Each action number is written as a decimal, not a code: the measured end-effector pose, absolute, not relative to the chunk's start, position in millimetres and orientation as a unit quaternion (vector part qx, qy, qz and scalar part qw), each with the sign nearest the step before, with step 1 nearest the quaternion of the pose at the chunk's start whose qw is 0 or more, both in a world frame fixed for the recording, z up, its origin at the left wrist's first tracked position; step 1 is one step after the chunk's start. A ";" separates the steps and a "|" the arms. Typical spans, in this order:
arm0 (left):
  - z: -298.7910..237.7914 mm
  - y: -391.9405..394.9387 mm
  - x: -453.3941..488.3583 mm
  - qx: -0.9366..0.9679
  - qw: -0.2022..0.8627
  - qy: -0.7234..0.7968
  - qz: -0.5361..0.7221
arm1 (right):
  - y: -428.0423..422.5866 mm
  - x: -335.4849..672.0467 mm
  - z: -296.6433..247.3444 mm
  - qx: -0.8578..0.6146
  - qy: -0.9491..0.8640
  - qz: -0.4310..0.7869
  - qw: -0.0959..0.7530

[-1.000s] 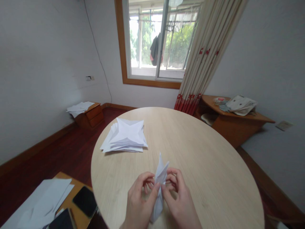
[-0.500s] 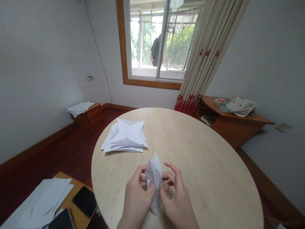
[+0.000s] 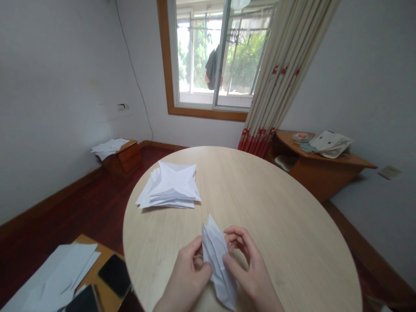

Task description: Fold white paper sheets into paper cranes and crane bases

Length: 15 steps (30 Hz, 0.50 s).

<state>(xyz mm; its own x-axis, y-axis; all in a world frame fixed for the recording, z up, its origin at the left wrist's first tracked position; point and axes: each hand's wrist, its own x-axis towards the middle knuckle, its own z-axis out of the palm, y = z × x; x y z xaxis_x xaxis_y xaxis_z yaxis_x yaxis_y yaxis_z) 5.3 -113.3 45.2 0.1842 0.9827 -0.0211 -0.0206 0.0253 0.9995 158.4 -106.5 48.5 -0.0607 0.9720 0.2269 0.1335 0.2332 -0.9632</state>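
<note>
Lying left of centre, creased white sheets (image 3: 174,181) sit stacked on the round table (image 3: 276,208); at bottom centre, the left hand (image 3: 192,269) pinches the left edge of a folded white paper (image 3: 218,265), the right hand (image 3: 249,259) its right edge.

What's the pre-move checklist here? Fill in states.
1. Left hand on folded paper: ok, at its left side.
2. Right hand touching folded paper: ok, at its right edge.
3. Firmness of right grip: cannot tell.
4. Paper stack apart from both hands: ok, farther back, left, on round table.
5. Folded paper fully flat: not ok, layers stand apart at far end.
</note>
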 end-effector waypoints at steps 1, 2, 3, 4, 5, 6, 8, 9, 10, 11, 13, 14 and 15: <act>44.9 -113.4 3.2 0.540 0.549 0.455 0.448 | -106.3 160.5 48.6 -0.452 -0.592 0.435 0.506; 44.9 -113.2 1.1 0.546 0.543 0.455 0.448 | -106.4 162.0 48.4 -0.444 -0.581 0.462 0.502; 45.4 -112.7 -0.8 0.550 0.539 0.451 0.450 | -106.8 163.1 48.0 -0.437 -0.566 0.492 0.496; 46.1 -112.1 -2.5 0.554 0.539 0.444 0.453 | -107.4 163.8 47.5 -0.434 -0.549 0.521 0.489; 47.0 -111.6 -3.7 0.557 0.540 0.434 0.457 | -108.1 164.3 47.2 -0.432 -0.533 0.544 0.483; 47.8 -111.2 -4.6 0.560 0.541 0.425 0.461 | -108.8 164.6 47.2 -0.433 -0.518 0.560 0.481; 48.5 -111.2 -5.8 0.563 0.548 0.402 0.470 | -109.9 165.1 47.9 -0.437 -0.504 0.568 0.483; 48.3 -111.6 -6.3 0.563 0.557 0.389 0.472 | -110.3 165.6 48.6 -0.439 -0.505 0.563 0.485; 47.8 -112.2 -6.9 0.561 0.567 0.376 0.472 | -110.6 166.2 49.4 -0.441 -0.508 0.554 0.489; 47.2 -113.1 -7.6 0.558 0.580 0.364 0.470 | -110.7 167.0 50.2 -0.444 -0.512 0.543 0.496; 46.2 -114.9 -8.8 0.551 0.609 0.342 0.457 | -110.8 169.3 51.5 -0.449 -0.525 0.511 0.511; 46.0 -115.8 -9.2 0.550 0.622 0.331 0.449 | -110.7 170.7 51.9 -0.449 -0.537 0.494 0.515; 45.9 -116.5 -9.4 0.547 0.635 0.318 0.443 | -110.7 172.2 52.1 -0.450 -0.552 0.477 0.516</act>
<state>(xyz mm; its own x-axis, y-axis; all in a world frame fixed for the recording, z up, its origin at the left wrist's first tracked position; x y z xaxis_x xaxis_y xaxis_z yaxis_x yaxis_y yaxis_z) -9.4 -116.5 45.9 0.4040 0.9112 0.0805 -0.2148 0.0090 0.9766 172.2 -110.7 52.1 -0.0641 0.9881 0.1399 0.0042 0.1404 -0.9901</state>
